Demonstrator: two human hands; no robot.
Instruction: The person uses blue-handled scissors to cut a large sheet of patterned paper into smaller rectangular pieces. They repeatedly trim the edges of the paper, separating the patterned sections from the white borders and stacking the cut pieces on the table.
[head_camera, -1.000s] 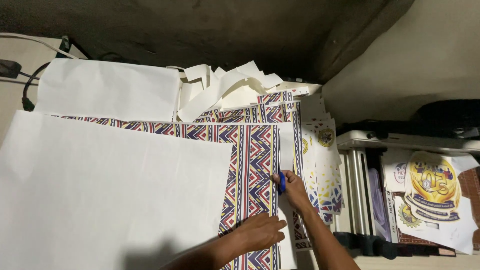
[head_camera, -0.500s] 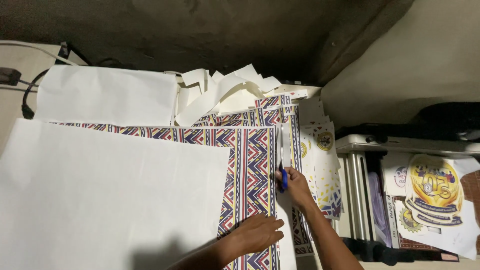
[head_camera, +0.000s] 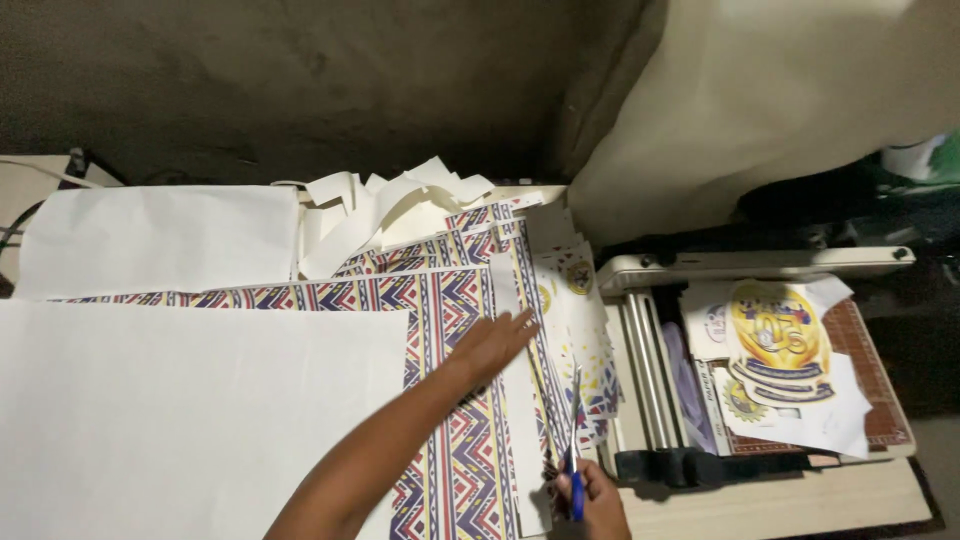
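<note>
Two bare hands work over a large printed paper sheet with red, blue and white zigzag bands, which lies flat on the table among other sheets. The left hand rests open on this sheet, palm down and fingers extended toward its right edge, holding nothing. The right hand sits at the lower edge of the view, closed around the blue handles of a pair of scissors. The scissor blades point away from the person and stand along the right edge of the zigzag sheet, beside a narrow white paper margin strip. Whether the blades are parted cannot be told.

A large blank white sheet overlaps the left part of the zigzag sheet. A second blank white sheet lies farther back. A heap of curled white paper offcuts sits behind the patterned sheets. Smaller printed sheets with round yellow emblems lie just to the right of the zigzag sheet.

To the right stands a cream paper trimmer with a red gridded base. Loose printed cut-outs with a yellow and blue emblem lie on it.
</note>
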